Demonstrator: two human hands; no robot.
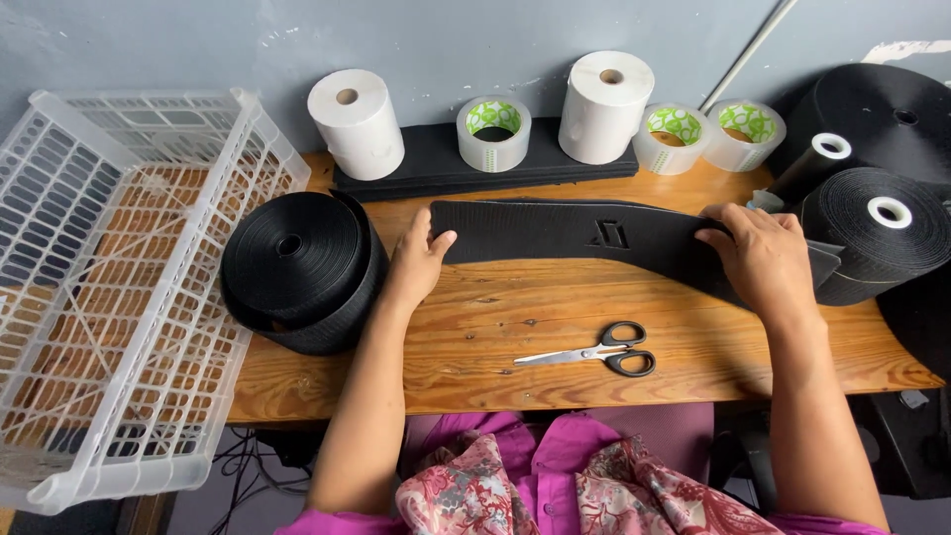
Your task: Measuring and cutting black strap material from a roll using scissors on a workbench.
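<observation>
Small sewing workshop — black strap rolls [302, 267], scissors [599, 352], tape rolls [493, 132]

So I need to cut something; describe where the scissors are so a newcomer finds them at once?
On the wooden table, look near the front edge, between the left hand and right hand. The scissors lie closed there, the only metal-bladed, black-handled tool among rolls.

Few such things show. Three clear tape rolls stand at the far edge of the table, each with a green and white patterned label lining its core: one [493, 132] far centre, two [673, 137] [748, 133] side by side far right. A small grey emblem [608, 235] marks the black strip at mid-table.
</observation>
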